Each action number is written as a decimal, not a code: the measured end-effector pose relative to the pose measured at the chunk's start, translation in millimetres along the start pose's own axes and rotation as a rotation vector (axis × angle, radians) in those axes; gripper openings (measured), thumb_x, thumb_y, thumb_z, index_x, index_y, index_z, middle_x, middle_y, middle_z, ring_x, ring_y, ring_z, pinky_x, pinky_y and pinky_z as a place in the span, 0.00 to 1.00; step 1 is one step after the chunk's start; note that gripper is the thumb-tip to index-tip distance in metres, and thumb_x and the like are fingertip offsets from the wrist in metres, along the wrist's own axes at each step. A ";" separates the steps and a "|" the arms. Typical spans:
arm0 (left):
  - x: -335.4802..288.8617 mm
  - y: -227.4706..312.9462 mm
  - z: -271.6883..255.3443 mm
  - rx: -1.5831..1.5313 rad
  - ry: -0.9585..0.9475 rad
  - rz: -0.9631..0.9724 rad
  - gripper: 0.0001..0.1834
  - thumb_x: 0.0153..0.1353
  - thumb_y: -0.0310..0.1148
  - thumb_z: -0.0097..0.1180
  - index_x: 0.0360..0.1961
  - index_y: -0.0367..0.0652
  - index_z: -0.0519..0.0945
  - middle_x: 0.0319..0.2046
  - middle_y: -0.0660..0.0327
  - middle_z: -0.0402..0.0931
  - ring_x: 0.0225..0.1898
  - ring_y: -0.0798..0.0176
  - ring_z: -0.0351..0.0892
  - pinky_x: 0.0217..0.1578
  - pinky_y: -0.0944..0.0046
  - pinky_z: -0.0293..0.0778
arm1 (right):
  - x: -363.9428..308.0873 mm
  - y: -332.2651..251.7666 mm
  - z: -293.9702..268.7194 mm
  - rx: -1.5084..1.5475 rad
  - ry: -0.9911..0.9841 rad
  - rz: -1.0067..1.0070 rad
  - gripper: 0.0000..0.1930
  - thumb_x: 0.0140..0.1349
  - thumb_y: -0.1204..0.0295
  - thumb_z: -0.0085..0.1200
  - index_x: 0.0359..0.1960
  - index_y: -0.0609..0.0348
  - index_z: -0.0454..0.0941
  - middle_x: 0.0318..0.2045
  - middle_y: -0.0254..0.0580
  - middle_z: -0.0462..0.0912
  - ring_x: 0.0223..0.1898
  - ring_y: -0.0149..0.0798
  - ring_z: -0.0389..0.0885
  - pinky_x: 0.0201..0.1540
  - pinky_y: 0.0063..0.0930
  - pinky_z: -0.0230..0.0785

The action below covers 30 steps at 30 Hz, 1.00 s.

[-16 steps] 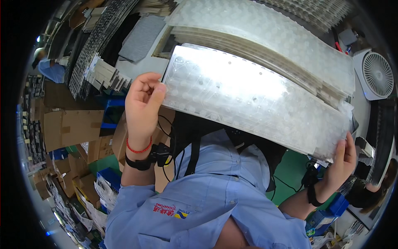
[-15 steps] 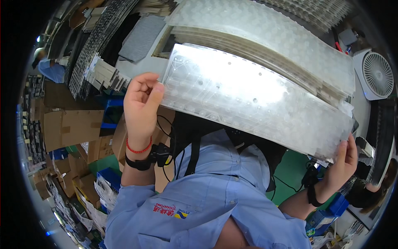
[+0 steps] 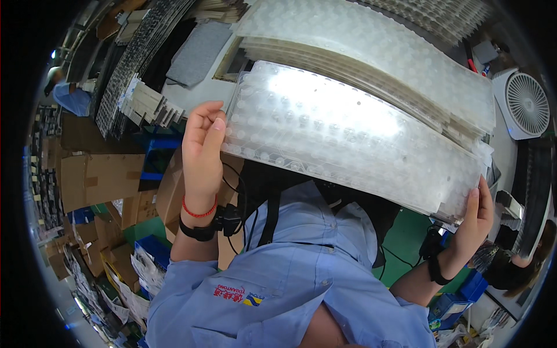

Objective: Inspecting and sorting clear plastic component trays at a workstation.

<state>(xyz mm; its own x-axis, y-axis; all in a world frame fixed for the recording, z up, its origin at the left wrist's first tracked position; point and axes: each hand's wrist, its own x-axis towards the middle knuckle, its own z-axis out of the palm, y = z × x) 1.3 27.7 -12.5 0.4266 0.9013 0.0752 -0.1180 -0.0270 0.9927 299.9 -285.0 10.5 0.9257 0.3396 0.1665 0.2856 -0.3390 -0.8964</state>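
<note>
A long, translucent plastic sheet (image 3: 325,145) printed with rows of round shapes lies in front of me, with strong glare across its upper half. Its left end is pinched by my left hand (image 3: 203,151), thumb on the near side and fingers curled. My right hand (image 3: 477,214) grips the lower right corner between thumb and fingers. The sheet's front edge reaches out over my lap. Just behind it rises a thick stack of similar frosted sheets (image 3: 371,40).
A white fan (image 3: 525,104) stands at the right. On the left are a grey cloth (image 3: 200,53), a bundle of pale strips (image 3: 145,107) and stacked dark grids (image 3: 139,58). Cardboard boxes (image 3: 101,180) sit lower left. Another person (image 3: 72,98) is far left.
Both hands have shifted slightly inward, the right one also a little upward. Rows of round shapes now show on the sheet where fine lines and dark dots showed more clearly before.
</note>
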 end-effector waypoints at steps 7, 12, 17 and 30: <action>-4.9 8.5 5.8 0.129 0.019 0.079 0.15 0.64 0.23 0.54 0.51 0.30 0.72 0.38 0.62 0.74 0.38 0.75 0.72 0.41 0.76 0.69 | -11.2 -5.9 10.8 -0.075 -0.022 -0.061 0.21 0.66 0.71 0.52 0.59 0.65 0.69 0.50 0.45 0.75 0.48 0.33 0.74 0.53 0.25 0.65; 4.9 14.7 8.2 0.243 -0.016 0.127 0.16 0.62 0.22 0.56 0.50 0.30 0.73 0.39 0.63 0.74 0.32 0.78 0.67 0.35 0.78 0.67 | -15.5 -1.4 12.6 -0.059 -0.014 -0.094 0.22 0.66 0.73 0.52 0.60 0.66 0.67 0.54 0.47 0.73 0.53 0.36 0.71 0.57 0.28 0.62; 10.4 9.7 4.7 0.327 -0.010 0.145 0.15 0.61 0.23 0.57 0.49 0.35 0.75 0.40 0.63 0.74 0.31 0.78 0.65 0.33 0.78 0.65 | -17.3 -2.6 15.6 -0.071 0.018 -0.106 0.22 0.65 0.73 0.51 0.61 0.67 0.66 0.58 0.49 0.71 0.58 0.38 0.68 0.61 0.30 0.58; 39.1 42.9 47.0 1.223 -0.344 0.598 0.21 0.57 0.40 0.60 0.51 0.45 0.80 0.32 0.56 0.66 0.36 0.52 0.67 0.40 0.58 0.66 | -18.3 4.1 25.3 0.112 0.048 -0.076 0.22 0.69 0.76 0.43 0.64 0.69 0.62 0.62 0.49 0.67 0.60 0.36 0.66 0.63 0.27 0.55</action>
<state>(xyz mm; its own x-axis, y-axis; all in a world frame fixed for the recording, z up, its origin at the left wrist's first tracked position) 55.1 41.4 37.5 0.8064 0.4748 0.3526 0.4115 -0.8787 0.2422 277.8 -270.4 -6.7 0.9143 0.3168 0.2525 0.3280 -0.2130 -0.9204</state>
